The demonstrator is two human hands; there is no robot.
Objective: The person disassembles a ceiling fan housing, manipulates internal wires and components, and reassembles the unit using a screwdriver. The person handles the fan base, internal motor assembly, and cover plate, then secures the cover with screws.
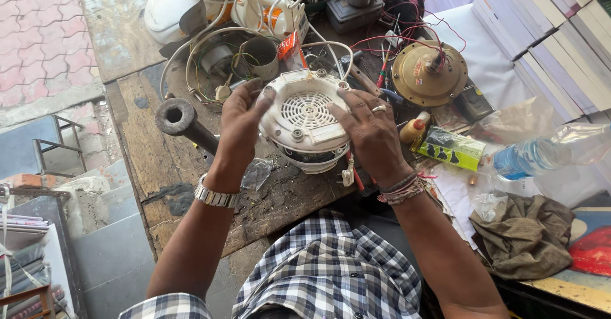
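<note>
- Left hand [240, 123] grips the left rim of the white round appliance housing [304, 120], fingers curled over the edge, thumb side toward the person. A metal watch sits on that wrist.
- Right hand [369, 131] lies flat over the housing's right side, fingers spread across the top face, a ring on one finger, thread bands at the wrist. It presses and steadies more than it clamps.
- Housing is held just above the wooden table [168, 166], tilted toward the person, its slotted vent grille [307, 109] facing up. A darker inner part shows under its lower rim; a white cord with plug [347, 176] hangs below it.
- Judgement: the shell looks to be getting seated or turned on its base. Even pressure from both sides should keep it from cocking; the dangling cord wants keeping out of the seam.
- Left of the housing: a dark metal pipe [181, 120] lying on the table, close to the left wrist.
- Behind the housing: tangled white cable, a small motor and a grey cup-shaped part [261, 57].
- Right of the housing: a brass-coloured round motor cover [428, 72] with red wires, a small glue bottle [415, 128], a green packet [449, 147]; farther right, a plastic water bottle [541, 153] and a crumpled brown cloth [525, 233].
</note>
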